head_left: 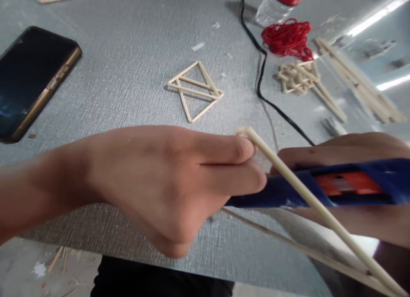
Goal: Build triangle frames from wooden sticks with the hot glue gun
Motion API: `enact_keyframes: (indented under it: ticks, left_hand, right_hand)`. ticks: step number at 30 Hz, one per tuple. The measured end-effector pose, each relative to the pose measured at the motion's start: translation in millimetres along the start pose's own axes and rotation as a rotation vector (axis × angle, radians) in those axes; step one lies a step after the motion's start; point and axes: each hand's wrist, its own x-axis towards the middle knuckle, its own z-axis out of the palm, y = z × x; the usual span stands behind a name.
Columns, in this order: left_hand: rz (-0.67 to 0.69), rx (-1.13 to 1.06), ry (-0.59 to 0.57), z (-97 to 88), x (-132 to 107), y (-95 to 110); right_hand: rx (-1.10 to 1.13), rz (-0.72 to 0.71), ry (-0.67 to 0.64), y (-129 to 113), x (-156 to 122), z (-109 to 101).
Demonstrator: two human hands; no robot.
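My left hand is closed in a pinch near the corner of a wooden stick frame. One stick of that frame slants down to the lower right, passing in front of a blue glue gun with an orange part in its body. Another thin stick runs lower, below the gun. My right hand is wrapped round the glue gun, partly hidden behind it. The gun's front end lies by my left fingertips, and its tip is hidden. Beyond my left hand, a small frame of joined sticks lies on the table.
A phone lies at the left. A black cable crosses the grey table towards my right hand. Red cord, a bottle, a small stick bundle and long sticks are at the upper right.
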Motion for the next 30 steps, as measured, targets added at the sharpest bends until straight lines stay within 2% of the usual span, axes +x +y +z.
enact_keyframes:
  ticks: [2,3,4,9,13,15,19,26,28,30]
  left_hand:
    - [0.313,-0.035,0.08,0.9,-0.7,-0.3]
    - [0.402,-0.018,0.107,1.3,-1.0,-0.4]
    - [0.425,0.01,0.125,1.5,-1.4,-0.5]
    - [0.416,0.105,0.165,1.7,-3.1,-0.3]
    - [0.368,0.004,0.144,0.8,-2.7,0.3]
    - [0.283,-0.124,0.101,0.3,-1.3,0.8]
    - [0.143,-0.326,-0.061,-1.0,2.0,1.9]
    - [0.025,-0.421,-0.228,-2.3,3.2,2.7]
    - [0.031,-0.395,-0.218,-2.4,3.0,2.2]
    - [0.081,-0.352,-0.145,-2.1,2.5,1.6]
  right_hand:
    - [0.03,0.025,-0.007,1.4,-1.6,-0.8]
    - [0.045,0.034,-0.008,2.6,-2.6,-1.3]
    - [0.055,0.039,-0.01,3.7,-3.5,-1.8]
    - [0.051,0.07,-0.03,4.9,-5.5,-2.1]
    - [0.033,0.061,-0.019,2.5,-4.2,-0.5]
    - [0.02,0.048,-0.02,2.5,-3.4,0.0]
    - [-0.012,0.026,-0.028,3.1,-1.8,0.3]
    - [-0.006,0.006,-0.026,5.2,-2.3,-0.8]
    - [-0.004,0.014,-0.027,6.5,-3.0,-1.3]
    - [-0.008,0.02,-0.031,6.7,-3.1,-1.5]
